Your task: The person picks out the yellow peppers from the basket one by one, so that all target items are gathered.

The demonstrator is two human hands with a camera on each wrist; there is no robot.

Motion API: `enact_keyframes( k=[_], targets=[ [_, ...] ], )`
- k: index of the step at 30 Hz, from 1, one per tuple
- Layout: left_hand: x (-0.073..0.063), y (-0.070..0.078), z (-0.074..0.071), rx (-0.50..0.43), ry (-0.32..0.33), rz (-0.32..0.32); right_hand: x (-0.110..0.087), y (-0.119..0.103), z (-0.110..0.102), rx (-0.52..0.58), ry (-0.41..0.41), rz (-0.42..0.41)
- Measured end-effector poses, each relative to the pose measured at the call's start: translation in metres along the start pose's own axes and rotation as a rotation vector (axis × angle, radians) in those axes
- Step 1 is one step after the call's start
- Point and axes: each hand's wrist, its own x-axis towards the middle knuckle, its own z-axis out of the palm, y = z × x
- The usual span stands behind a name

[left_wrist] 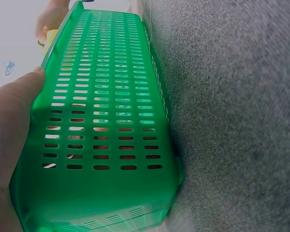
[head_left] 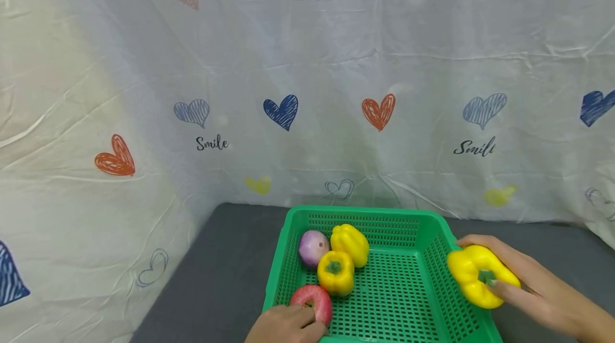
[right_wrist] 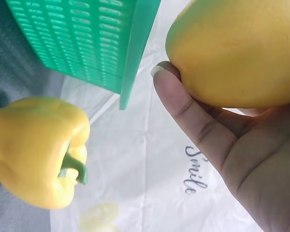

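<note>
My left hand [head_left: 288,324] grips the near rim of a green plastic basket [head_left: 432,220], its thumb [left_wrist: 26,87] lying along the outer side. Its fingers reach inside and overlap a red apple [head_left: 318,300] in the head view. My right hand [head_left: 533,289] holds a yellow bell pepper [head_left: 473,263] beside the right rim, thumb near the green stem. The right wrist view shows this pepper [right_wrist: 237,53] in the fingers. Below it, outside the basket, another yellow bell pepper [right_wrist: 34,150] sits on the dark surface.
In the basket's left half are a purple onion [head_left: 313,248] and two yellow bell peppers, one farther back [head_left: 351,245] and one nearer [head_left: 336,273]. The dark grey tabletop [head_left: 216,273] lies under the basket. A white curtain [head_left: 326,156] with printed hearts hangs behind.
</note>
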Motion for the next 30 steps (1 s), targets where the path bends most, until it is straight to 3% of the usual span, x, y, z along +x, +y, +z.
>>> enact_keyframes(
  k=[11, 30],
  targets=[
    [0.003, -0.002, -0.002, 0.006, -0.011, 0.016, -0.008, -0.004, -0.01, -0.067, -0.045, 0.074],
    [-0.001, -0.002, 0.001, -0.024, -0.012, -0.001, -0.045, 0.024, -0.012, -0.16, 0.029, 0.228]
  ],
)
